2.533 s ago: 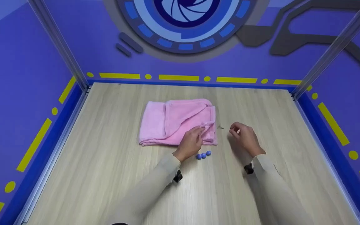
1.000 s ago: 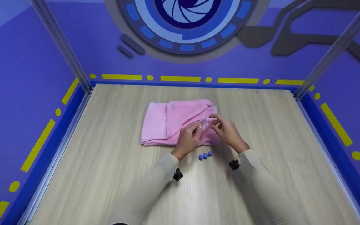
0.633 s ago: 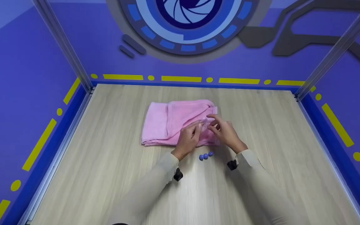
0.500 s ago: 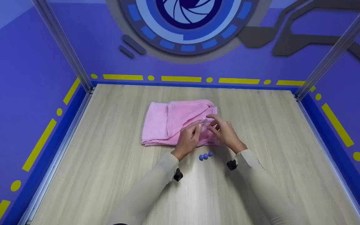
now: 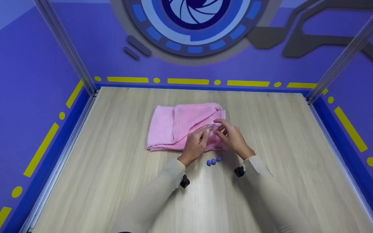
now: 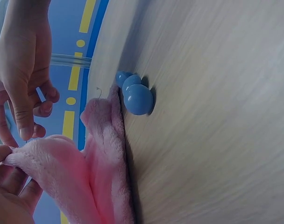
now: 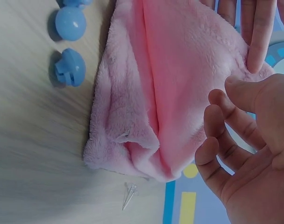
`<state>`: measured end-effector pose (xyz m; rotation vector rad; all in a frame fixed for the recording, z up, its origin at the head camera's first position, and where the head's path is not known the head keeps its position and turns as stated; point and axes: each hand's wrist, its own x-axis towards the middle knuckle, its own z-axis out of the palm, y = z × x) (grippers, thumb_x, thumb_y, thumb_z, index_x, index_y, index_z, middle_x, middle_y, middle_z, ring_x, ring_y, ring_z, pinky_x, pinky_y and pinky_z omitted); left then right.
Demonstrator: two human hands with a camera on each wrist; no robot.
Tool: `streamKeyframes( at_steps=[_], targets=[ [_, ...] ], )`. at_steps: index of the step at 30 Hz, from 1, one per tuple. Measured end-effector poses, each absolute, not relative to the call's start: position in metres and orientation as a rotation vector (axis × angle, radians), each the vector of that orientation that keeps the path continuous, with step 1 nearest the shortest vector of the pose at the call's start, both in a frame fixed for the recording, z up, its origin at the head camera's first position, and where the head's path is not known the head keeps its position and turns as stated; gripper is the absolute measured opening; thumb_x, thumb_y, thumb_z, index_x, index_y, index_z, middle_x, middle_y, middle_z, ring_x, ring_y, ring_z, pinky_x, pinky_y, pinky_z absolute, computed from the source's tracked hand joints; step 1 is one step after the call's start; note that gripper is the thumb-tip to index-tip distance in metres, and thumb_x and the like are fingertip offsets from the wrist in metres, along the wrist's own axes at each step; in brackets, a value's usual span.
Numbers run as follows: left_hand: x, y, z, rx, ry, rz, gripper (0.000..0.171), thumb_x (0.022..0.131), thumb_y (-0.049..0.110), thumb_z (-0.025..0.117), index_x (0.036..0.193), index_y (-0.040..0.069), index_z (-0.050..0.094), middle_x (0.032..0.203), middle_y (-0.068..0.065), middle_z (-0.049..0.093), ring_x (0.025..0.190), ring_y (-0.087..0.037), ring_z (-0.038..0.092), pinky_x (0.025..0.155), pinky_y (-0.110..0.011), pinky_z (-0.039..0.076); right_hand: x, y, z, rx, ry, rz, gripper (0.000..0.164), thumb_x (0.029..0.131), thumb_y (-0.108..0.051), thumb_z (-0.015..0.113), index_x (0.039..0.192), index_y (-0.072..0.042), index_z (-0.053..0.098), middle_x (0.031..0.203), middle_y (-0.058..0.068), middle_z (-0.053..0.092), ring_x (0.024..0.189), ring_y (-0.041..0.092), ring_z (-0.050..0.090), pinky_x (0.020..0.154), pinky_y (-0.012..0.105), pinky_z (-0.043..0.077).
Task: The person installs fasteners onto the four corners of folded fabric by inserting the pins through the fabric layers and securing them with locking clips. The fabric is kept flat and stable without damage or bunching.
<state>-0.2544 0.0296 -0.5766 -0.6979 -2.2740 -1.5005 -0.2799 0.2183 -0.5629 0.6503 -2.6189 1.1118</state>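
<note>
A folded pink plush blanket [image 5: 162,124] lies on the wooden table. My left hand [image 5: 194,145] pinches a corner fold of it and lifts it off the layers beneath. Opposite, my right hand [image 5: 236,137] has thumb and forefinger curled at that same raised fold [image 6: 37,149]. A thin pin shows faintly under the right thumb tip in the left wrist view; most of it is hidden. Three shiny blue mushroom-shaped caps [image 5: 213,161] lie in a row in front of the blanket, one with its slotted underside [image 7: 67,72] showing.
Thin metal pins with clear heads [image 7: 130,193] lie on the table beyond the blanket's right edge. Blue-purple panels [image 5: 186,69] with yellow marks enclose the table [image 5: 115,181] at the back and both sides, with metal posts [image 5: 66,48] at the corners.
My right hand has come left from beside the blanket to the raised fold, meeting the left hand there. Over the last half second both hands stay nearly still. The caps have not moved.
</note>
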Motion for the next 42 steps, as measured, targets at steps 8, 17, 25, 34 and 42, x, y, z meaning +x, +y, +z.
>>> streamKeyframes(
  at_steps=[8, 17, 25, 34, 42],
  targets=[
    [-0.2538, 0.0296, -0.5771, -0.683, -2.309, -1.518, 0.041, 0.105, 0.030, 0.041, 0.127, 0.005, 0.065, 0.132, -0.003, 0.062, 0.123, -0.008, 0.054, 0.103, -0.026, 0.042, -0.2778, 0.2146, -0.5621, 0.639, -2.625, 1.121, 0.040, 0.089, -0.007, 0.070, 0.128, -0.011, 0.059, 0.084, 0.005, 0.071, 0.063, 0.017, 0.061, 0.057, 0.030, 0.051],
    [-0.2529, 0.0293, -0.5785, -0.734, -2.273, -1.499, 0.038, 0.104, 0.027, 0.043, 0.127, 0.005, 0.064, 0.131, -0.007, 0.062, 0.125, -0.013, 0.053, 0.105, -0.027, 0.041, -0.2770, 0.2116, -0.5632, 0.643, -2.615, 1.133, 0.040, 0.088, -0.007, 0.071, 0.127, -0.011, 0.061, 0.086, 0.005, 0.072, 0.064, 0.016, 0.061, 0.057, 0.029, 0.051],
    [-0.2522, 0.0299, -0.5803, -0.788, -2.215, -1.471, 0.033, 0.104, 0.020, 0.044, 0.124, 0.005, 0.067, 0.130, -0.005, 0.063, 0.123, -0.011, 0.055, 0.102, -0.025, 0.044, -0.2785, 0.2097, -0.5641, 0.642, -2.612, 1.097, 0.026, 0.086, -0.007, 0.073, 0.111, -0.011, 0.069, 0.085, 0.002, 0.071, 0.067, 0.015, 0.062, 0.060, 0.031, 0.052],
    [-0.2513, 0.0260, -0.5781, -0.799, -2.208, -1.416, 0.027, 0.100, 0.017, 0.054, 0.117, 0.008, 0.071, 0.121, -0.007, 0.068, 0.116, -0.013, 0.061, 0.098, -0.026, 0.047, -0.2778, 0.2102, -0.5649, 0.662, -2.577, 1.028, 0.011, 0.087, -0.007, 0.073, 0.095, -0.014, 0.073, 0.085, 0.000, 0.072, 0.069, 0.014, 0.063, 0.062, 0.034, 0.054],
    [-0.2456, 0.0224, -0.5710, -0.707, -2.145, -1.293, 0.020, 0.094, 0.015, 0.058, 0.096, 0.007, 0.076, 0.098, -0.001, 0.072, 0.087, -0.011, 0.065, 0.071, -0.023, 0.052, -0.2760, 0.2122, -0.5641, 0.681, -2.588, 1.055, 0.012, 0.088, -0.001, 0.070, 0.094, -0.011, 0.072, 0.087, 0.000, 0.073, 0.070, 0.015, 0.066, 0.064, 0.034, 0.057]
  ],
)
